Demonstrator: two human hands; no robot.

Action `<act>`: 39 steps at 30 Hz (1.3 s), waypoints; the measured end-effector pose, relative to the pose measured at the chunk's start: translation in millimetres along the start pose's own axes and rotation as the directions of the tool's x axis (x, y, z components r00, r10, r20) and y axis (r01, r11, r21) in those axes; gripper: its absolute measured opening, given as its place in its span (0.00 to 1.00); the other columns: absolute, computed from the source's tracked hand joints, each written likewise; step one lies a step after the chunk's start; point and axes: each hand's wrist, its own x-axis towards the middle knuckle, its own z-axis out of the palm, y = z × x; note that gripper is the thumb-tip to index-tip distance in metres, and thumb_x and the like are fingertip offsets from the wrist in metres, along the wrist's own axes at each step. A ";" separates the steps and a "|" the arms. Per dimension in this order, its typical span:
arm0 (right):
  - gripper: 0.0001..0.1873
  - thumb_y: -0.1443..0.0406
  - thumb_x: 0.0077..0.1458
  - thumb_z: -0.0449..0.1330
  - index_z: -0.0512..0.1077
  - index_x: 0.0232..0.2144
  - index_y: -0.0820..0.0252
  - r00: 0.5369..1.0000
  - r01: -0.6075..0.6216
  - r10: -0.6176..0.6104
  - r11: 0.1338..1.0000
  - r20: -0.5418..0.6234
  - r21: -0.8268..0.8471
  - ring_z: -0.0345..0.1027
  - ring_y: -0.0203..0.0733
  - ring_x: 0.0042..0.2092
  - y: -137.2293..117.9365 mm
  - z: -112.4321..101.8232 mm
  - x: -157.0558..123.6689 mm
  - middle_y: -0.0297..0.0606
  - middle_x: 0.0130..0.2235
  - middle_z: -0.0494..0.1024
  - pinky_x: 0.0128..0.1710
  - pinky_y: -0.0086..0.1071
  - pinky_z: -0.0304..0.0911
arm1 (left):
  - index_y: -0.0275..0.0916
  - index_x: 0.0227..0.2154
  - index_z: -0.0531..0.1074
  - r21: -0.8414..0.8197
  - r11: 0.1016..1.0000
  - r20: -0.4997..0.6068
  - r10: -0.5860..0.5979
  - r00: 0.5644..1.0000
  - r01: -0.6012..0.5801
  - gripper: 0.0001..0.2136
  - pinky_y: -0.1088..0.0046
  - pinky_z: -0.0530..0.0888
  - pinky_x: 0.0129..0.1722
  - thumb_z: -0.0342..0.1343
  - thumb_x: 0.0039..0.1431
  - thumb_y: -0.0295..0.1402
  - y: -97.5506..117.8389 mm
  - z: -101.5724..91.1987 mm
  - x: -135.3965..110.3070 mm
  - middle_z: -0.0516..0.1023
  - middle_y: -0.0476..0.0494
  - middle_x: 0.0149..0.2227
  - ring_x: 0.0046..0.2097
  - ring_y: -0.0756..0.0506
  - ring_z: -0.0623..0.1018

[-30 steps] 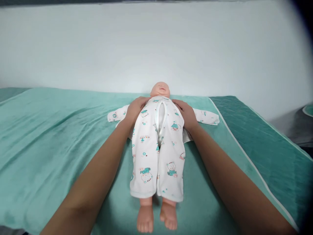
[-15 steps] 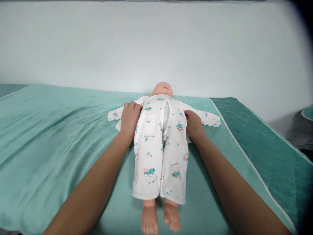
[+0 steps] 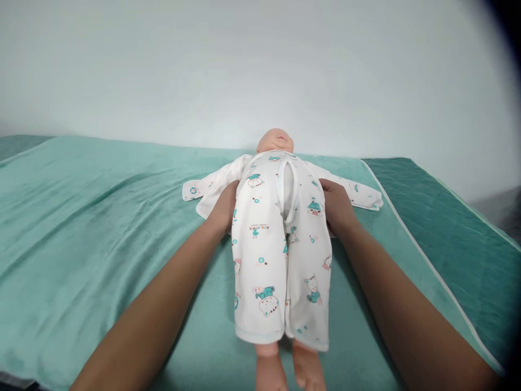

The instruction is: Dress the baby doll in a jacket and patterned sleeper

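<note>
A baby doll (image 3: 275, 140) lies on its back, feet towards me. It wears white split-crotch baby pants (image 3: 260, 260) printed with teal cartoon animals, and a white long-sleeved top (image 3: 222, 176) with the sleeves spread to both sides. At the left side of the doll's waist is my left hand (image 3: 227, 209), its fingers hidden behind the pants and under the top's side. On the opposite side my right hand (image 3: 337, 205) has its fingers curled in at the edge of the pants near the waist. The doll's bare feet (image 3: 310, 369) stick out below the trouser legs.
A light green cloth (image 3: 101, 217) with soft wrinkles covers the surface under the doll. Beyond its white-edged right border lies a darker green quilted cover (image 3: 439, 228). A pale wall (image 3: 203, 70) rises behind the doll's head.
My left hand has slid from on top of the sleeve area down beside the waist, fingers now out of sight. The doll appears slightly further right and nearer in view.
</note>
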 end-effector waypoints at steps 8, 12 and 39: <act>0.17 0.62 0.46 0.63 0.77 0.41 0.59 0.990 0.011 -0.054 0.949 0.131 0.315 0.74 0.48 0.44 4.5 0.4 -3.0 0.38 0.40 0.82 0.46 0.42 0.69 | 0.34 0.33 0.76 -0.159 0.978 0.104 -0.117 0.988 0.132 0.12 0.65 0.74 0.38 0.57 0.47 0.35 8.5 2.4 -4.0 0.80 0.44 0.29 0.33 0.43 0.76; 0.20 0.65 0.48 0.60 0.75 0.46 0.59 0.986 0.101 -0.127 0.968 0.103 0.231 0.72 0.48 0.50 8.8 -1.8 -9.0 0.39 0.46 0.81 0.52 0.45 0.66 | 0.33 0.36 0.77 -0.089 0.996 0.082 0.026 0.996 -0.018 0.14 0.62 0.74 0.41 0.55 0.48 0.34 -1.0 -0.1 -1.1 0.82 0.42 0.34 0.36 0.42 0.76; 0.08 0.68 0.57 0.56 0.73 0.39 0.61 0.909 0.417 -0.257 0.551 0.329 -0.723 0.46 0.67 0.68 -84.6 9.1 -234.9 0.52 0.66 0.60 0.62 0.66 0.45 | 0.40 0.39 0.71 0.821 0.551 -0.036 0.311 0.950 -0.150 0.08 0.66 0.67 0.49 0.48 0.62 0.29 -23.2 -2.4 -69.9 0.75 0.36 0.47 0.51 0.40 0.73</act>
